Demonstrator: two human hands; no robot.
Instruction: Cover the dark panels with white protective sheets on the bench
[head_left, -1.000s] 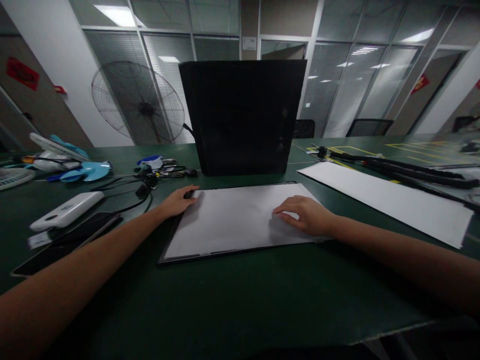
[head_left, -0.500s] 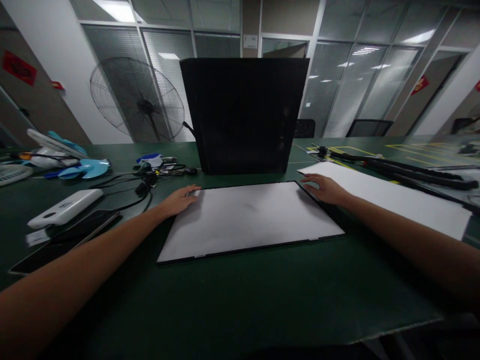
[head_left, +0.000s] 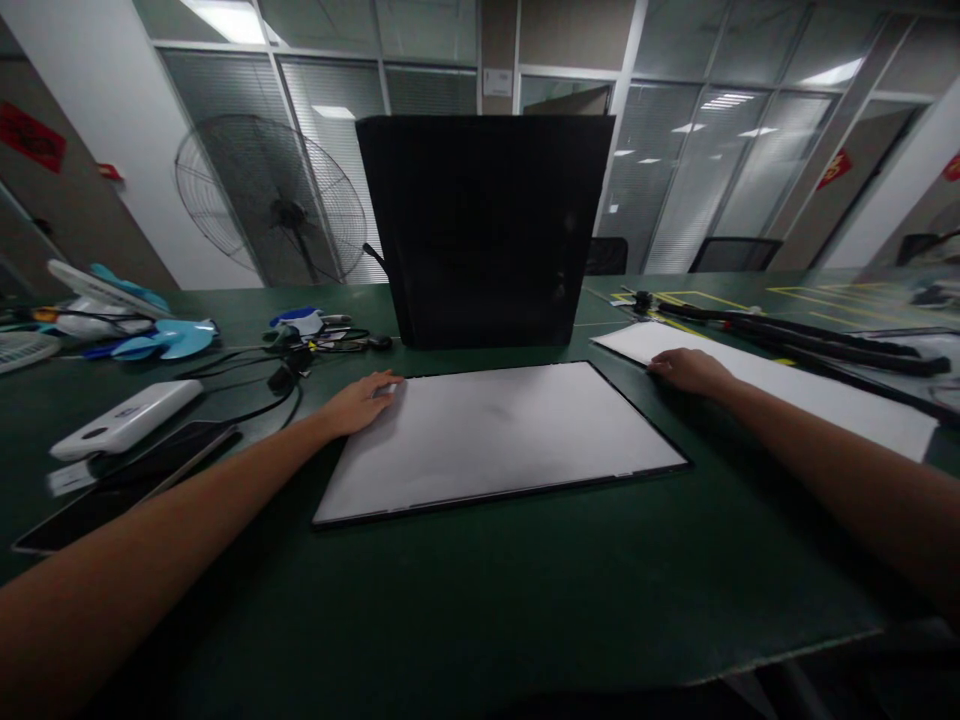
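A flat rectangular panel (head_left: 495, 435) with a pale grey-white face and a thin black rim lies on the green table in front of me. My left hand (head_left: 364, 400) rests at its far left corner, fingers stretched out over the edge. To the right of the panel lies a large white sheet (head_left: 795, 395), partly covered by my right forearm. At the sheet's near left edge is my right hand (head_left: 690, 372), its fingers bent together and closed on the edge. The undersides of its fingers are hidden.
Behind the panel stands a big black box-like screen (head_left: 487, 230). On the left are a white device (head_left: 127, 418), a dark tablet-like slab (head_left: 127, 485), tangled cables (head_left: 289, 370) and blue fan blades (head_left: 169, 338). Black strips (head_left: 810, 335) lie beyond the sheet.
My right hand has left the panel's far right corner and moved right to the white sheet's edge. My left hand stays on the panel, and the panel has not visibly moved.
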